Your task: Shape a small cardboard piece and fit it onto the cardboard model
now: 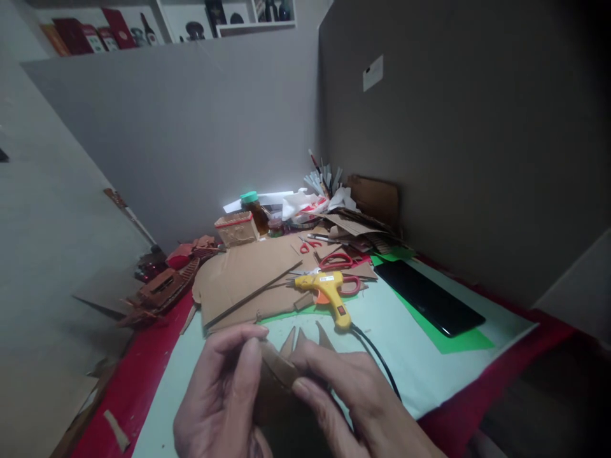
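Observation:
My left hand (222, 391) and my right hand (346, 394) are both closed on a curved strip of brown cardboard (277, 366), held between thumbs and fingers near the front of the table. Pointed cardboard tips (324, 336) stick up just behind my right fingers; whether they join the strip I cannot tell. The strip's lower part is in shadow and partly hidden by my hands. Beyond my right hand lies a yellow glue gun (329, 281), its black cord (379, 362) running toward me. Red-handled scissors (337, 261) lie behind the glue gun.
A large cardboard sheet (243, 273) bears a thin dark strip (258, 296). To the right, a black phone-like slab (429, 298) rests on green paper (461, 343). Reddish-brown model boats (167, 286) stand left. Behind are a cardboard box (237, 230), a green-lidded jar (255, 213) and stacked cardboard (363, 229).

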A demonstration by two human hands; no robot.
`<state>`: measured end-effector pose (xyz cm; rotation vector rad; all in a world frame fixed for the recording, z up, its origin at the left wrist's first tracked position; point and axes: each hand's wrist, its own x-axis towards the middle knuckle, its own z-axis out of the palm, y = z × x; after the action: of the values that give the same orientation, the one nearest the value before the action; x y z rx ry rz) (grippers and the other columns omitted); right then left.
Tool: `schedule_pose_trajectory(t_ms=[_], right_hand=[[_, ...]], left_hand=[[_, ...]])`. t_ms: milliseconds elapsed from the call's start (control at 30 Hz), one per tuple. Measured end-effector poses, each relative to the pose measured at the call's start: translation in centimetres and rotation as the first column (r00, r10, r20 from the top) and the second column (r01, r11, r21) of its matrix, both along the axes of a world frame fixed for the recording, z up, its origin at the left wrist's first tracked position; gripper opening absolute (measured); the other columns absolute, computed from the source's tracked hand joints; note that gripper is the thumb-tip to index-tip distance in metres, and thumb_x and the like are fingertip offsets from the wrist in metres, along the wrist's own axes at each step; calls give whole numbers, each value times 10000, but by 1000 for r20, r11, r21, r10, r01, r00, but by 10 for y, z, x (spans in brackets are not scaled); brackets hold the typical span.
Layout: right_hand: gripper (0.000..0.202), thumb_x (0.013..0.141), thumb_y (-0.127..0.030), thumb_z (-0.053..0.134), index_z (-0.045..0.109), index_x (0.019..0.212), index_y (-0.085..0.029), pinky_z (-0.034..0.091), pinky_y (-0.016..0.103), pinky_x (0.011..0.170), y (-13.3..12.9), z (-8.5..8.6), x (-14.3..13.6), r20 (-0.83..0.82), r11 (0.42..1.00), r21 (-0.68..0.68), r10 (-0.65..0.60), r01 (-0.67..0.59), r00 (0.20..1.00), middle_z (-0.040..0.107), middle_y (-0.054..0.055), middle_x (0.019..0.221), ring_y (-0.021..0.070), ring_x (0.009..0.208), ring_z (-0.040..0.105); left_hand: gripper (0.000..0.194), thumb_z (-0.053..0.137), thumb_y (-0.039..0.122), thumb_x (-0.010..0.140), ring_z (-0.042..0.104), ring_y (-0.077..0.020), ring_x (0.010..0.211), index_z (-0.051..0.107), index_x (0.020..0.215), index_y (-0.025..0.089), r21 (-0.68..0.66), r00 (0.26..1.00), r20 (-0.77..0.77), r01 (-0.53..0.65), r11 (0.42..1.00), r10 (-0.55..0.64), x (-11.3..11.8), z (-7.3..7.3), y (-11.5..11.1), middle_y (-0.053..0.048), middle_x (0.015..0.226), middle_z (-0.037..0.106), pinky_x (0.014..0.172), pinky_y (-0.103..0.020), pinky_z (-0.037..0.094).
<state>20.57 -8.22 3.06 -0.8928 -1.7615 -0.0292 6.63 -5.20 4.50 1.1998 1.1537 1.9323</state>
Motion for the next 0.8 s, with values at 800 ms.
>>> schedule_pose_trajectory(t_ms=[800], right_hand=[[199,1063,-198,437,511,1245,-228,579,242,569,5,2,4,18,1000,-16,12,-12,1000,757,49,952,191,751,756]], left_hand=[[162,698,408,920,660,-108,989,752,919,255,52,994,43,95,994,-98,-3,-1,9,-7,1091,716,805,-59,499]])
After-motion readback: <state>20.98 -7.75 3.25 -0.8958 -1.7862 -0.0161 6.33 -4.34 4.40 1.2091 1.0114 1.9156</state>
